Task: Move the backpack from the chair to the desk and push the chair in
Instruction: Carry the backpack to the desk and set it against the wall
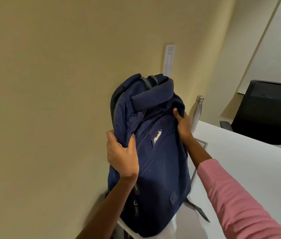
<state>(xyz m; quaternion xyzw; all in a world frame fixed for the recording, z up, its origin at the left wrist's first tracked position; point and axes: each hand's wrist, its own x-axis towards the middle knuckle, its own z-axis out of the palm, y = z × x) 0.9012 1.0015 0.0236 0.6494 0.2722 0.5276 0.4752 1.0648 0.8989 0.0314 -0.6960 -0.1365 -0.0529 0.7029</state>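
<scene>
A navy blue backpack stands upright at the left end of the white desk, close to the beige wall. My left hand grips its left side by the fabric. On the other side, my right hand pinches the upper right edge; that arm wears a pink sleeve. The bag's bottom rests on or just above the desk's corner; I cannot tell which. A grey strap trails from the bag's base onto the desk. The chair the bag came from is out of view.
A steel bottle stands on the desk just behind my right hand. A black office chair sits at the desk's far side on the right. A paper notice hangs on the wall behind the bag.
</scene>
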